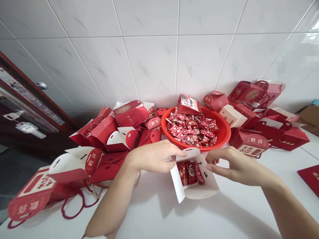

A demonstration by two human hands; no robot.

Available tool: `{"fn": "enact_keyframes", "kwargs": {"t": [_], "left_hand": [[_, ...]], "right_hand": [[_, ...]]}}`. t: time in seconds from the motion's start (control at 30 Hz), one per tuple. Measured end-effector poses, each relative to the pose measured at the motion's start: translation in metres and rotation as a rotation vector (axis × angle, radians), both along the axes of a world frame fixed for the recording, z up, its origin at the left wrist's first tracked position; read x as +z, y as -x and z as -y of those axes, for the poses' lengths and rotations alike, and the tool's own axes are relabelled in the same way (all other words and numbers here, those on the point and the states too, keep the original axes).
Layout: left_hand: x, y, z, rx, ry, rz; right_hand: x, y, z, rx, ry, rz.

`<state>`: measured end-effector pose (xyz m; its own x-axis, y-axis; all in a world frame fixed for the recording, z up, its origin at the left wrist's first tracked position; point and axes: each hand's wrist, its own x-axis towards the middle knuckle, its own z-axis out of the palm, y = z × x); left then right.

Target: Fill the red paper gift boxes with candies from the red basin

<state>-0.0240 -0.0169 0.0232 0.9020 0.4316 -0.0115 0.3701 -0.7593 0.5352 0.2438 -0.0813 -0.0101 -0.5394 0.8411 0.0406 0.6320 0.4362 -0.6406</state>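
- Left hand: palm down, forearm slanting in from the near left; thumb and forefinger parted at the box's far left corner, whether pinching it I cannot tell.
- Open box: on the table between the hands, wrapped sweets inside.
- Right hand: fingers half curled, thumb by the box's right side, grip unclear; forearm from the near right.

The counter is backed by a wall faced with pale, grey-veined tiles. At the left, keys can be seen hanging against a dark brown door. A cardboard box is partly cut off at the right edge.
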Motion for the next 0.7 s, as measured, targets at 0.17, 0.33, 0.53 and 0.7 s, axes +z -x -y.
{"fn": "enact_keyframes", "kwargs": {"t": [0.17, 0.33, 0.53, 0.7], "left_hand": [[-0.007, 0.002, -0.002, 0.021, 0.088, 0.041], [-0.025, 0.005, 0.004, 0.170, 0.134, 0.164], [-0.053, 0.012, 0.029, 0.388, 0.192, 0.262], [-0.066, 0.010, 0.055, 0.535, 0.205, 0.283]], "right_hand": [[-0.023, 0.006, 0.016, -0.135, 0.009, -0.208], [-0.051, 0.012, 0.019, -0.299, -0.077, -0.393], [-0.072, 0.016, 0.021, -0.304, -0.008, -0.487], [-0.076, 0.019, 0.027, -0.301, 0.029, -0.524]]}}
